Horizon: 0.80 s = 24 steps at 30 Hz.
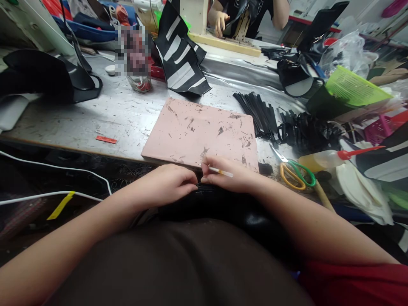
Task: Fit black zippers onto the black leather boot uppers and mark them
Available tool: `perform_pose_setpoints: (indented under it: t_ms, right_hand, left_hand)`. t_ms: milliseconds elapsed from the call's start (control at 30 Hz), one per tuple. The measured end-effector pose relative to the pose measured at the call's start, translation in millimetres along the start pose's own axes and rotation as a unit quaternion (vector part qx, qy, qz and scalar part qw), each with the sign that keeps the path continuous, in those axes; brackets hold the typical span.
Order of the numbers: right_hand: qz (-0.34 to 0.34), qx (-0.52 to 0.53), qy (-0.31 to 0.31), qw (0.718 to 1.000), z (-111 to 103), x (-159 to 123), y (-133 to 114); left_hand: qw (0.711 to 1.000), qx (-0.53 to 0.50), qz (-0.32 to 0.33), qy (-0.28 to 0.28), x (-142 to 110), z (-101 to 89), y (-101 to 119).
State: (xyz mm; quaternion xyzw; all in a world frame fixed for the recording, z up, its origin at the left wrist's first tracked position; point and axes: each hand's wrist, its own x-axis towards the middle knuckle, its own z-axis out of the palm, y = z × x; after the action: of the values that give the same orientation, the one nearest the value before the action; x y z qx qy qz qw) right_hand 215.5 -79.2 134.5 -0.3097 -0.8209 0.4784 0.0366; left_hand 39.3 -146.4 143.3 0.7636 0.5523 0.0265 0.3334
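My left hand (174,182) is closed, thumb and fingers pinching the edge of a glossy black leather-like piece (251,219) on my lap. Close beside it, my right hand (223,172) is curled with its fingertips at the same edge. A slim, pale stick (221,171) with a yellowish middle, like a pen refill, is tucked in the right hand's fingers. Both hands are just in front of a worn pink board (200,131) at the table's near edge. What lies between the fingertips is mostly hidden.
Scissors (293,170) with orange and green handles lie to the right, near a bottle with a red nozzle (338,159). Black strips (258,114) are piled behind them. A black panel with white strips (181,55) stands beyond the board. Across the table, another person's hand (219,22) shows.
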Motion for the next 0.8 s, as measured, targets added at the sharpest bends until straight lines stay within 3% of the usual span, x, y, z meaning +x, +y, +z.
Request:
perform_pose_setpoints:
  t_ms: [400,800]
  right_hand:
    - [-0.006,-0.036,0.001,0.999,-0.6,-3.1,-3.9]
    - [-0.011,-0.092,0.015,0.996,4.0,-8.3,-14.6]
  left_hand:
    - [0.998,-0.064,0.013,0.004,-1.9,0.3,-1.0]
    - [0.986,-0.163,-0.031,-0.030,1.8,-0.4,-4.7]
